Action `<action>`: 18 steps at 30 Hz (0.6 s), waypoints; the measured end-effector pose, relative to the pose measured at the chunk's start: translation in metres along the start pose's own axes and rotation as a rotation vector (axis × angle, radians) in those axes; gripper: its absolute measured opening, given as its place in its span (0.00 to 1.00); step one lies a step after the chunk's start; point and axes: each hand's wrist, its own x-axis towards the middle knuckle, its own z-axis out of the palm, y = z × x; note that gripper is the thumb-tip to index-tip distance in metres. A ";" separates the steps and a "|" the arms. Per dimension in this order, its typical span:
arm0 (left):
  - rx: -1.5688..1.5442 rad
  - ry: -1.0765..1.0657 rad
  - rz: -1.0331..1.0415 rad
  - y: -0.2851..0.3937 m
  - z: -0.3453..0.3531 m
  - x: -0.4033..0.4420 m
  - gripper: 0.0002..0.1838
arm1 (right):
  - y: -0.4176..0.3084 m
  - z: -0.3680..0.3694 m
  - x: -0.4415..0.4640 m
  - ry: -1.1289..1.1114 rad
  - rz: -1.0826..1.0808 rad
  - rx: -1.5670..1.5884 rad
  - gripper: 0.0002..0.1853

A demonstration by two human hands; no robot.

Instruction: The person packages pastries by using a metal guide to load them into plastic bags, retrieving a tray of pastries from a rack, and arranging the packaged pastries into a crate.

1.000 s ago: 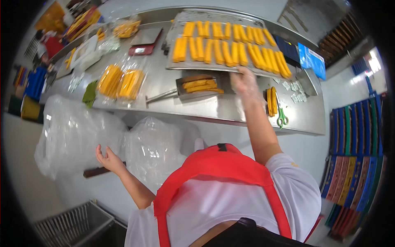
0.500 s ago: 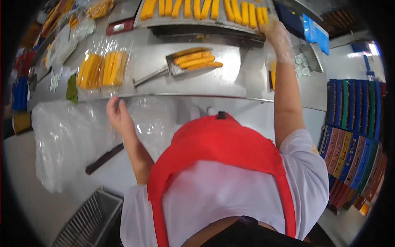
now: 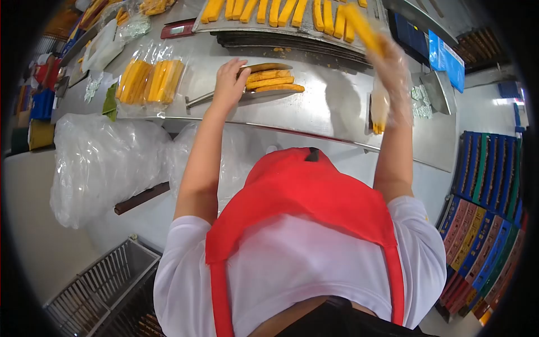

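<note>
Yellow stick: up at the far right, tilted over the near right part of the loaded tray, and blurred (my money's on speed).
Right hand: wrapped in clear plastic, fingers clamped on the stick's near end!
Left hand: right at the left end of the metal scoop; whether the fingers are closed on it, I can't tell.
Scoop load: three more sticks lying side by side, middle of the steel table.
Danger: held by one end, that stick could snap or slip if the plastic slides; swung low, it might knock its neighbours on the tray. A nudge from the left hand could tip the scoop.
Left side: bagged sticks, two bundles, near the table's edge.
Right side: small packets beyond the forearm.
</note>
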 end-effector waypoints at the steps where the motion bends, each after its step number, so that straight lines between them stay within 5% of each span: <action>1: 0.010 0.001 0.000 -0.003 0.004 0.003 0.15 | -0.004 0.004 -0.019 -0.200 -0.018 0.190 0.24; 2: -0.108 -0.122 -0.084 -0.001 0.003 0.008 0.15 | -0.014 0.011 -0.036 -0.399 -0.034 0.378 0.26; 4: -0.225 -0.255 -0.174 0.009 0.002 0.013 0.15 | -0.005 0.035 -0.050 -0.575 -0.253 -0.106 0.25; 6: -0.236 -0.310 -0.104 0.021 0.002 0.010 0.14 | -0.016 0.054 -0.059 -0.608 -0.305 -0.186 0.26; 11: -0.335 -0.337 0.003 0.026 0.010 -0.001 0.16 | 0.004 0.109 -0.070 -0.480 -0.470 -0.143 0.32; 17: -0.275 -0.341 -0.150 0.031 0.009 -0.010 0.22 | -0.033 0.054 -0.033 -0.230 -0.461 -0.092 0.26; 18: -0.257 -0.316 -0.131 0.033 0.011 -0.010 0.22 | -0.039 0.047 -0.022 -0.171 -0.117 -0.077 0.25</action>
